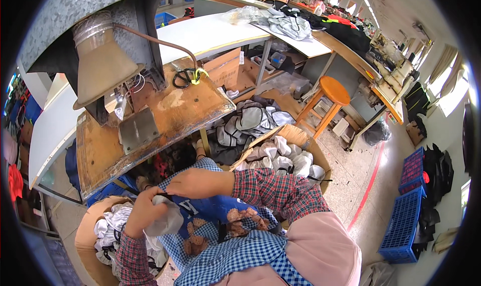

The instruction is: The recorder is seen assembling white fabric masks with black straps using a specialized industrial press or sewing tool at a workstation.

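Note:
A rounded white-grey fabric piece (165, 218), cap-like in shape, hangs between my hands over my lap. My left hand (143, 213) is closed on it, with the fingers pinching its upper edge. From the right, my right hand (195, 183) reaches across and pinches the same dark edge; its fingertips are partly hidden. A cardboard box (90, 226) stands by my left forearm, with white, black-edged fabric pieces (112, 223) in it. Under my hands lies a blue checked apron (230, 258) with a blue panel and brown bear figures.
A machine with a lamp-like cone (105, 60) stands over a worn wooden table (195, 100) ahead. Another cardboard box (320, 158) holds more white pieces (285, 156) at the right. Beyond are an orange stool (334, 90), blue crates (401, 226) and a white worktable (200, 33).

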`<state>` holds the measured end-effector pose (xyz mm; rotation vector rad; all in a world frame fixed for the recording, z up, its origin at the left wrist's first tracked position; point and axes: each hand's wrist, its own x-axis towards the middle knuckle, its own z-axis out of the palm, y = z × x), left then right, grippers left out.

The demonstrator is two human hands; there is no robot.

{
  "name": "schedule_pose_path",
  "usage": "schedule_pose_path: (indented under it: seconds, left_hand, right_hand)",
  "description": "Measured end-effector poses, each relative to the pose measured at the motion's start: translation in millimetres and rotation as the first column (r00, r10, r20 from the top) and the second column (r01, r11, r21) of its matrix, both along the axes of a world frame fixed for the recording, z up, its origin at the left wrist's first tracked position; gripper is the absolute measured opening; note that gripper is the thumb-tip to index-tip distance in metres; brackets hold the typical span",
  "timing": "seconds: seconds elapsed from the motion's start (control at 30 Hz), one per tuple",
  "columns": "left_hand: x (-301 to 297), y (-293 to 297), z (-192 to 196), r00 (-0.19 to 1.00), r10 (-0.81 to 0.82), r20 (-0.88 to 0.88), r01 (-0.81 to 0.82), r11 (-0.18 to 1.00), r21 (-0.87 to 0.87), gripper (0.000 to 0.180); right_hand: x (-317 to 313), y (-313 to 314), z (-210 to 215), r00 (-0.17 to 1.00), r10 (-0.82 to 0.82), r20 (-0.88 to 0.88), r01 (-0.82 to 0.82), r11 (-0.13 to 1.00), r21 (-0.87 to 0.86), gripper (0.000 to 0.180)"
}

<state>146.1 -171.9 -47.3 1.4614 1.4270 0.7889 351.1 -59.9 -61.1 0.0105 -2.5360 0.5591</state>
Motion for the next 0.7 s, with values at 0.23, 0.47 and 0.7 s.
schedule_pose_path:
  seconds: [0.23,0.47,0.7]
  left_hand:
    - [-35,28,11,0.995,0.066,0.075,-0.071,0.995,0.068,0.025]
    - [-73,61,33,0.96,0.269,0.071,-0.274,0.958,0.078,0.038]
    - [-105,104,24,0.952,0.263,0.156,-0.29,0.938,0.188,0.025]
  right_hand:
    - [-28,32,3,0.981,-0.09,-0.173,0.103,0.992,0.068,0.013]
    - [-70,53,21,0.939,-0.253,-0.233,0.201,0.953,-0.226,0.012]
    - [-99,73,25,0.932,-0.303,-0.201,0.162,0.841,-0.516,0.011]
